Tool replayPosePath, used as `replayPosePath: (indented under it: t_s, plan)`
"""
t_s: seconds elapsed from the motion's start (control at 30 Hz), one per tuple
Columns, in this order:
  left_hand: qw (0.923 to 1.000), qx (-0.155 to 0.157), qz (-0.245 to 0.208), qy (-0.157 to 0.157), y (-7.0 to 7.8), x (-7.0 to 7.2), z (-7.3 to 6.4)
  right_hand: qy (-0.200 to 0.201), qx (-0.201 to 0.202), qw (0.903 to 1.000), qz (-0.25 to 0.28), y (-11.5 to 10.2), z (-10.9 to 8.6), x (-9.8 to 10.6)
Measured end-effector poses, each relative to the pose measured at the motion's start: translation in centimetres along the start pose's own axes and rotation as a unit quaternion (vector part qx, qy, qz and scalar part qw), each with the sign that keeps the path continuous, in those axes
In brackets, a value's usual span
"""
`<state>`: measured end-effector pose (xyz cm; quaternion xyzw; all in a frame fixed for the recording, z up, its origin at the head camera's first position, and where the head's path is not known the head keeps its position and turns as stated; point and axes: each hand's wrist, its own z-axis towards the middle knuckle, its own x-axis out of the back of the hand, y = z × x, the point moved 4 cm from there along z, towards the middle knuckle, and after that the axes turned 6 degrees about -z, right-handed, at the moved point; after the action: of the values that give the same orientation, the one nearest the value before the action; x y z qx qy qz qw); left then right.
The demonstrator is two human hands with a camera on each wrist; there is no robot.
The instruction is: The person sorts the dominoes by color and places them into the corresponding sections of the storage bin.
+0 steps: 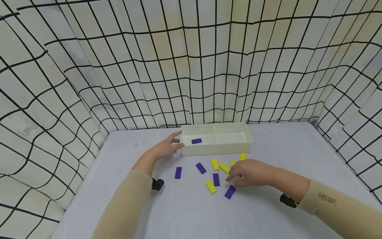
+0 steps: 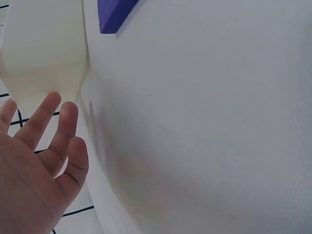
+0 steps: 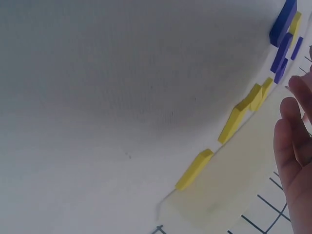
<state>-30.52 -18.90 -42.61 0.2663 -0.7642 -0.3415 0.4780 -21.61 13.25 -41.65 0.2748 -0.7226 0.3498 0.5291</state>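
A white two-compartment box [image 1: 216, 149] stands at the back of the table, with one purple block [image 1: 196, 141] in its left compartment. At the box's left end is my left hand [image 1: 165, 146], fingers spread and fingertips at the end wall; it grips nothing. My right hand [image 1: 253, 172] is over the right side of the loose blocks, fingers slightly bent, no block visible in it. Nearest to it lie a purple block [image 1: 230, 192], another purple block [image 1: 216, 179] and a yellow block [image 1: 224, 168]. The right wrist view shows its fingers [image 3: 287, 146] apart from the blocks.
More blocks lie in front of the box: a yellow block [image 1: 211, 187], a purple block [image 1: 201, 168], a purple block [image 1: 178, 172] farther left, and a yellow block [image 1: 243, 156] by the box's front wall. A black grid net [image 1: 203, 79] surrounds the white table [image 1: 191, 215] at back and sides.
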Motion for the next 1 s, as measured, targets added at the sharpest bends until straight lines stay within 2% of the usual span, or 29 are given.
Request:
replayPosePath:
  t_s: [0.23,0.63,1.0]
  plan:
    - [1.0000,0.008,0.001,0.001,-0.1,0.2,0.2,-0.006,0.029,0.9995,-0.007,-0.7,0.1,-0.9]
    - [0.9999,0.005,0.009,0.002,0.2,0.0,0.4,-0.015,0.073,0.9971,-0.011,-1.1,0.4,-2.0]
    - [0.9999,0.008,0.007,-0.001,0.0,0.3,0.5,-0.040,0.047,0.9980,-0.016,-1.4,0.5,-2.0]
